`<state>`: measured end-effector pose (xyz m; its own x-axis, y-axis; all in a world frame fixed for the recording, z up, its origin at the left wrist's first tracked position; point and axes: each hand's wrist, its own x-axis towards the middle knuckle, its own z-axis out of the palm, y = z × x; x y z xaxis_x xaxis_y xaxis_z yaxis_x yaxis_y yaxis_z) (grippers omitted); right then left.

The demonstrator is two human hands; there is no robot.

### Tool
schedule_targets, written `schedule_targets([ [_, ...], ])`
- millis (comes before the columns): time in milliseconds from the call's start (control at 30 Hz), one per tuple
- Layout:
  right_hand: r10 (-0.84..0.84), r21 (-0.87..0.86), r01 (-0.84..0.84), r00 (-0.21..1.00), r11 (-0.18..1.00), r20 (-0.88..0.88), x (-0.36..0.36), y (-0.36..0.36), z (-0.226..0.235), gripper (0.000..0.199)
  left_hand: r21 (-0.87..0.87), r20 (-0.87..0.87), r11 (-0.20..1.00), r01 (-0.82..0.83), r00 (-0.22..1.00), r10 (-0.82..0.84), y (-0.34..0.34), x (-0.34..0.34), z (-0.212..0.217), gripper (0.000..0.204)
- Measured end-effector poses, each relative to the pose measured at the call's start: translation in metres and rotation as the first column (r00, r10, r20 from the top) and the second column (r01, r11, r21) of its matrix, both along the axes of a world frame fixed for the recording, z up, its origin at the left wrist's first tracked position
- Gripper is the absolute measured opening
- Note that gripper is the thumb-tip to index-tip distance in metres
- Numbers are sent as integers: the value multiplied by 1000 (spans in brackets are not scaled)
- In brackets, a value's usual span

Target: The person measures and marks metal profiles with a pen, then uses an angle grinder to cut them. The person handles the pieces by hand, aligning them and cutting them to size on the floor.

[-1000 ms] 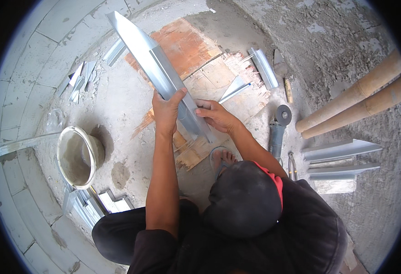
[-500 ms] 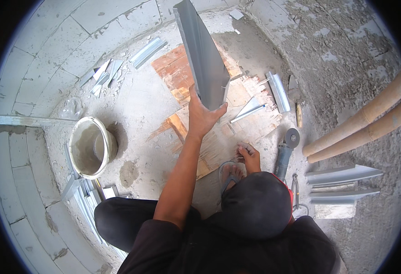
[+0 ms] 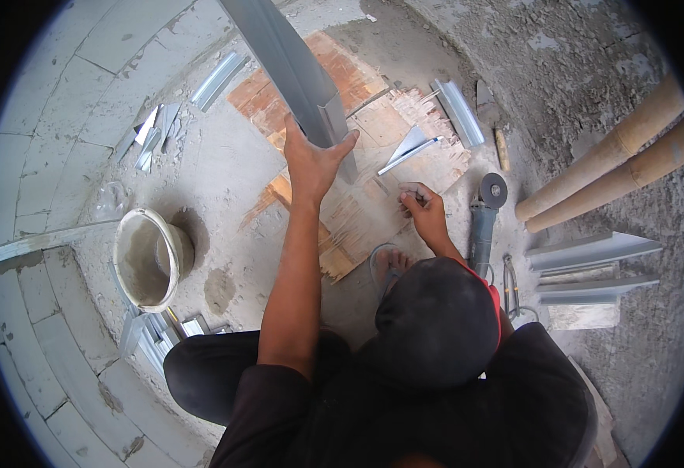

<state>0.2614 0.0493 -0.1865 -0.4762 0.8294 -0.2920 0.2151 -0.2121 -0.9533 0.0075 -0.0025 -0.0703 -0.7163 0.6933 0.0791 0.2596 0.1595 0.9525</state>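
A long grey metal channel slants up and to the left in my left hand, whose thumb and fingers wrap round its lower part. The near end of the channel is over a worn plywood board; I cannot tell if it touches. My right hand is closed, fingers curled, above the board's near right part. Whatever it may hold is too small to make out. Between the hands and the far edge, a cut metal offcut lies on the board. My sandalled foot is just below the right hand.
An angle grinder and pincers lie at the right, with a wooden-handled tool beyond. Bamboo poles and metal pieces are farther right. A bucket stands left, near metal scraps. Block walls enclose the left.
The channel has swung over to the left and turned, its far end now higher in view. My left hand has shifted left with it, and my right hand has moved slightly forward.
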Motion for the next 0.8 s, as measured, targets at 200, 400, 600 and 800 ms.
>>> schedule_targets([
  [200,-88,23,88,996,996,14,-6,9,15,24,-53,19,993,109,994,-109,-3,8,10,88],
  [400,39,114,-38,999,993,-5,-25,6,28,30,-71,54,945,320,947,-316,-8,-3,19,93],
  [600,156,282,-170,985,944,72,-28,-4,73,64,-37,-111,986,160,980,-163,3,12,15,82],
  [800,-37,611,-130,966,781,254,15,-17,145,69,-12,31,981,196,980,-195,38,120,72,82],
])
